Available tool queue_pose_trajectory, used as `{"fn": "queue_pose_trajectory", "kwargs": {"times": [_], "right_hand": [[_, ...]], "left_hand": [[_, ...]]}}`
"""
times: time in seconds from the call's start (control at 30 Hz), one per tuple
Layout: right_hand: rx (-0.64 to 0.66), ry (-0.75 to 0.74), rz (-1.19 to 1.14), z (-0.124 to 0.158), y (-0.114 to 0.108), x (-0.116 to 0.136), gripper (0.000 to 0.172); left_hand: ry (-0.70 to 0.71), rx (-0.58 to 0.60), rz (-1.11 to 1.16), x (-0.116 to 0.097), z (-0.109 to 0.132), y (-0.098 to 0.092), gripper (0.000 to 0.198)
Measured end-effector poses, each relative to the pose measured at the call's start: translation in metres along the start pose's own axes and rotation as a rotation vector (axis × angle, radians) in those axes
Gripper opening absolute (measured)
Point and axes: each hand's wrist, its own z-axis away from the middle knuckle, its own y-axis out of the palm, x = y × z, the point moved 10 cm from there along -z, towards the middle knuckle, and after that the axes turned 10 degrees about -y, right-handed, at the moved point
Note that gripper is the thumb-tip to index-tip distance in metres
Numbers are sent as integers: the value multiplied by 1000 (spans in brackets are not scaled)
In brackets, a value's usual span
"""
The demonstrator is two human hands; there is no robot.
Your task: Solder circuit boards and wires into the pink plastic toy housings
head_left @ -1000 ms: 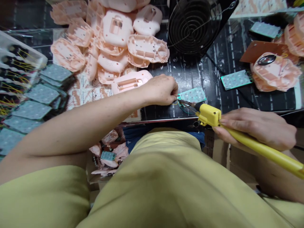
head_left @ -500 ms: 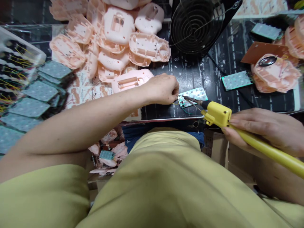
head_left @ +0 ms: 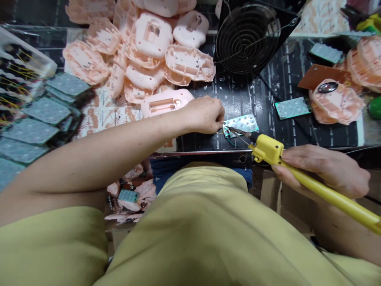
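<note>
My right hand [head_left: 324, 169] is closed around the yellow handle of a soldering iron [head_left: 269, 149] that has a thin feed tube under its tip. The tip touches, or nearly touches, the left end of a circuit board [head_left: 244, 124] lying flat on the bench. At that same end, my left hand [head_left: 208, 115] pinches a thin wire close to the board; the fingertips largely hide it. A dark green wire [head_left: 233, 143] curves out below the board's lower edge. Just behind my left wrist lies a pink plastic shell [head_left: 166, 102] with a battery compartment.
Pink shells [head_left: 151, 33] are heaped at the back left. A black fan [head_left: 245, 43] with a wire guard stands behind the board. Circuit boards [head_left: 47, 109] are stacked at left beside a white tray [head_left: 44, 65] of wired parts. Another board [head_left: 293, 108] and an open shell [head_left: 335, 103] lie at right.
The view has shifted slightly. The soldering iron's tip has moved a little left and down on the board, toward my left fingertips. My left hand keeps its pinch.
</note>
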Motion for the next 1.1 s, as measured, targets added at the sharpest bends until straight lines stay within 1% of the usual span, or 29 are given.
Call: {"fn": "queue_pose_trajectory", "kwargs": {"times": [0.07,0.2,0.23,0.3,0.4,0.5,0.6,0.77,0.9,1.0,1.1], "right_hand": [[12,14,16,0,1,-1,38],[74,48,172,4,1,-4,41],[81,50,165,4,1,-5,40],[47,21,81,3,0,-3,37],[8,-10,-9,1,0,-2,28],[36,18,-9,-1,4,-4,16],[59,46,8,-1,6,-6,11],[134,-7,9,-4,10,-4,11],[134,11,10,-6,9,-5,11],[162,39,32,-5,10,-6,10],[149,82,100,-3,4,-8,21]], "left_hand": [[4,-9,4,0,0,-1,22],[6,-14,15,0,0,-1,22],[7,-13,14,0,0,0,22],[5,-11,5,0,0,0,23],[-3,-10,-5,0,0,-1,24],[1,-8,-11,0,0,0,25],[4,-10,-11,1,-1,1,24],[0,-23,26,0,-2,0,19],[5,-36,21,-1,-1,-2,19],[-7,-26,20,0,-2,-1,21],[-10,-11,16,1,-2,0,23]]}}
